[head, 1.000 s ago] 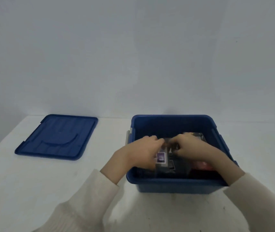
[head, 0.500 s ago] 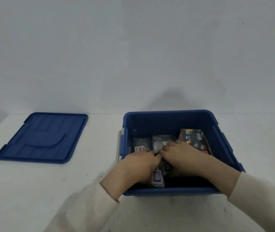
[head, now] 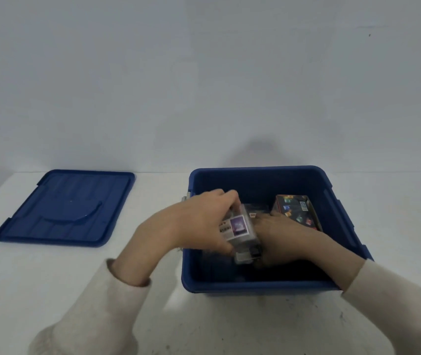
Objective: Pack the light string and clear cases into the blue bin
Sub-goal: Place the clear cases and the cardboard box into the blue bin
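Clear case (head: 239, 226), purple-labelled, is now lifted inside the blue bin (head: 255, 286), gripped by the left hand (head: 199, 224). The right hand (head: 278, 234) stays low, grip unclear. Contents apparently being rearranged.

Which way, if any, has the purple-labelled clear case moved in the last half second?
Yes. Gripped by the left hand, the purple-labelled clear case has risen away from the front wall of the blue bin.
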Action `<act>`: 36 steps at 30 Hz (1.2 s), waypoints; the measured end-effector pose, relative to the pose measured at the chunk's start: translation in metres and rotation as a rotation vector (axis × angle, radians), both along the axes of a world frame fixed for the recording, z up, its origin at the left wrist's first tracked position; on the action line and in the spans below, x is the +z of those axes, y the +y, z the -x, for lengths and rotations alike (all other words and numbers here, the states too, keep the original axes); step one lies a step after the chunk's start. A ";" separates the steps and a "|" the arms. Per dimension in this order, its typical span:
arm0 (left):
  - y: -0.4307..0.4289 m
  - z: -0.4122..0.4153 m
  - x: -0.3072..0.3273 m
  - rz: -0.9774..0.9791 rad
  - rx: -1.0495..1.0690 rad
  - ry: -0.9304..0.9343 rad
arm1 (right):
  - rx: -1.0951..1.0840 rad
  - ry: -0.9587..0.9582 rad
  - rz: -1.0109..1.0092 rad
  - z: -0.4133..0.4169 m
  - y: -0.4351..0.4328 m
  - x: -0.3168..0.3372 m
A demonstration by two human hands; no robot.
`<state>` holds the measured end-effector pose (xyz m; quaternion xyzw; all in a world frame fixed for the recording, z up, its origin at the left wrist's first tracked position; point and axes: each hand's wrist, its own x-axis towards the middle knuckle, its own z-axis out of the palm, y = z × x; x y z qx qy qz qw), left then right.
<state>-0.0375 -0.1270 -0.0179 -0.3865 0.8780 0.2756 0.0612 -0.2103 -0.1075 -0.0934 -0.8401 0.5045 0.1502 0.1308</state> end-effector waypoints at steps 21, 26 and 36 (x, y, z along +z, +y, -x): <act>-0.019 -0.001 0.015 0.052 0.494 0.303 | -0.298 -0.607 -0.249 0.012 -0.003 0.029; -0.009 -0.005 0.023 -0.004 0.449 0.100 | -0.566 -0.795 -0.048 0.018 -0.008 0.031; 0.009 0.056 -0.042 -0.126 0.114 -0.282 | -0.611 -0.707 0.238 0.016 -0.009 0.021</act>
